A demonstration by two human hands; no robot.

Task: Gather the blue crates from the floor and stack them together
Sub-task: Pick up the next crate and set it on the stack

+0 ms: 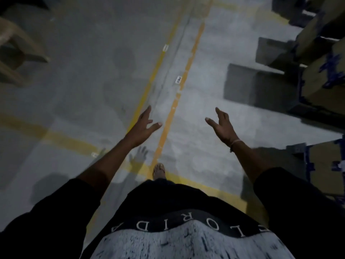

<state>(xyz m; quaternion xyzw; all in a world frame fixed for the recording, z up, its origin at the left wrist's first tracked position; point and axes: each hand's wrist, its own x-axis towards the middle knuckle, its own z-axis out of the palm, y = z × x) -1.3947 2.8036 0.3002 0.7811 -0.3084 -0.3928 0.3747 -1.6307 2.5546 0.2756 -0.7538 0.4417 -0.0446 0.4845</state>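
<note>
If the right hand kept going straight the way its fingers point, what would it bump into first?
Probably nothing soon. The right hand is open and empty, its fingers aimed forward over bare grey floor. The blue crates with cardboard sit off to its right, outside that line, though depth is hard to judge here.

Yellow floor lines [164, 128] ran toward twelve o'clock across the grey floor [84, 75]; a beige plastic chair [16, 45] stood at ten o'clock.

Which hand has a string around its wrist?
The right hand: a thin pale band circles its wrist. The left hand has a bare wrist.
</note>
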